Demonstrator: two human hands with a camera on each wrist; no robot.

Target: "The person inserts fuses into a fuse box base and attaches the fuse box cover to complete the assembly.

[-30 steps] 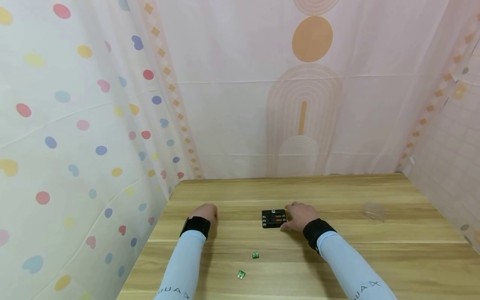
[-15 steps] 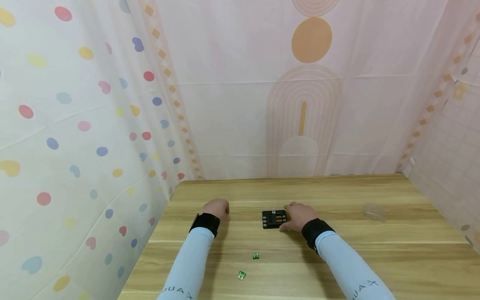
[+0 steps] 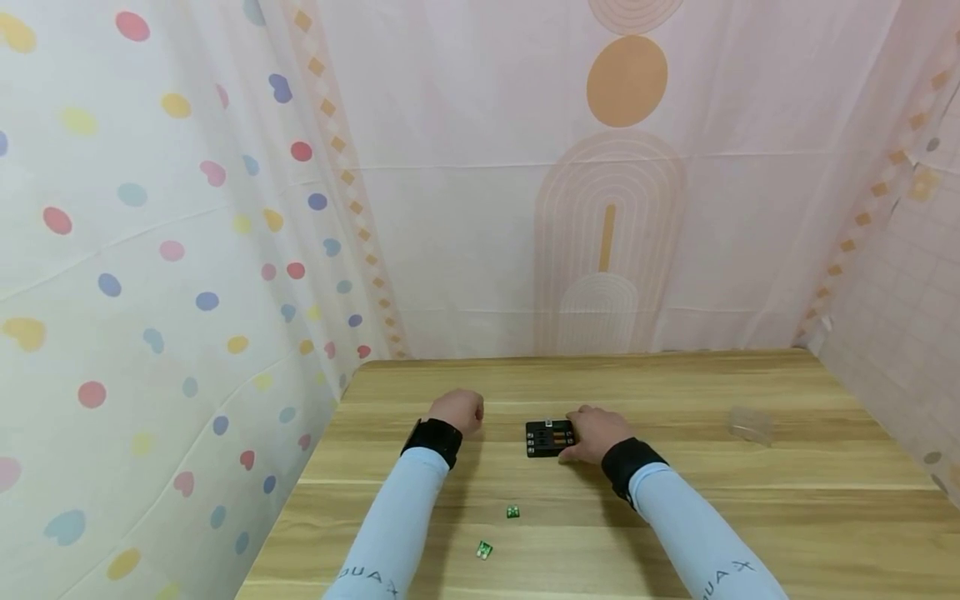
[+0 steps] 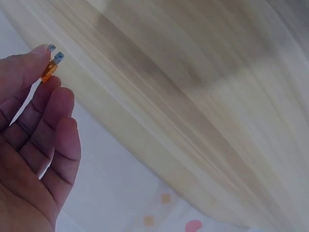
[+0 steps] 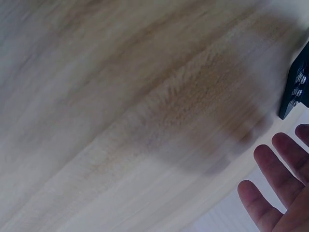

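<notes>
My left hand (image 3: 457,410) pinches an orange blade fuse (image 4: 49,71) between thumb and index finger, its metal prongs pointing away from the palm. It hovers over the table to the left of a black fuse block (image 3: 542,440). At the block's right end, my right hand (image 3: 602,435) holds it with the thumb at the near corner and a finger at the far one. Some orange fuses show in the block's right half. In the right wrist view, the block's edge (image 5: 295,89) appears beyond the outstretched other fingers (image 5: 270,166).
Two small green fuses (image 3: 513,512) lie on the wooden table (image 3: 712,533) nearer the body. A clear plastic cover (image 3: 750,425) rests farther right. A patterned curtain (image 3: 465,250) hangs behind the table and along its left side.
My left hand has moved right across the table, closer to the fuse block. The right hand stays at the block's right end, and the block has hardly moved.
</notes>
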